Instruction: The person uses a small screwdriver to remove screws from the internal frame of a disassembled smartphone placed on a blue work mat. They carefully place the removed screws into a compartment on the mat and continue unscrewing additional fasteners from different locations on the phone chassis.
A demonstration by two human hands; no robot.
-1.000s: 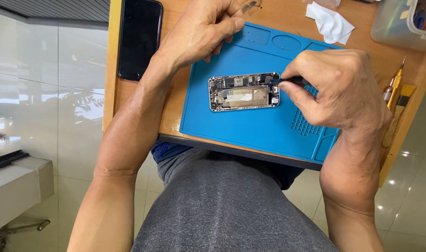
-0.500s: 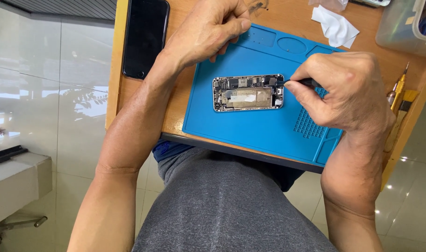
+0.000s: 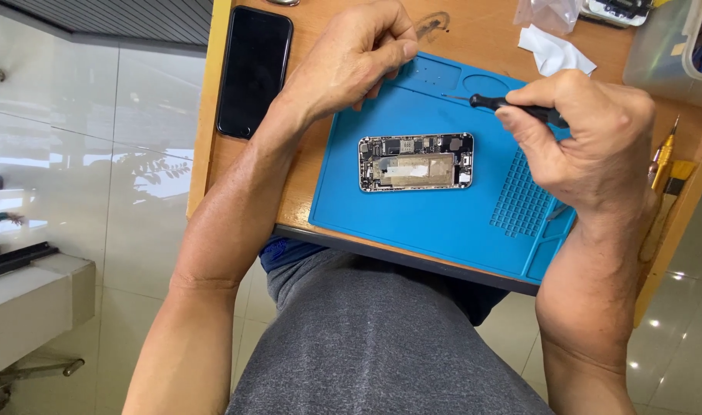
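— Head view: what is held, and where is the opened phone?

— A thin black-handled screwdriver point(image 3: 512, 105) is gripped in the curled fingers of the right hand point(image 3: 589, 146), its fine tip pointed left over the blue work mat point(image 3: 435, 223). The opened phone body point(image 3: 416, 162) is laid flat on the middle of that mat, circuitry exposed, just beside the right hand and untouched by either hand. The left hand point(image 3: 351, 61) is loosely closed at the mat's upper left corner; whether anything small is pinched in it cannot be told.

— What is found around, and is anything blocked?

— A dark phone point(image 3: 255, 71) is laid on the wooden table point(image 3: 328, 161) left of the mat. A white cloth point(image 3: 557, 52) and a clear plastic box point(image 3: 670, 54) are seen at the top right, and yellow-handled tools point(image 3: 662, 165) at the right edge. The mat's right part is covered by the right hand.
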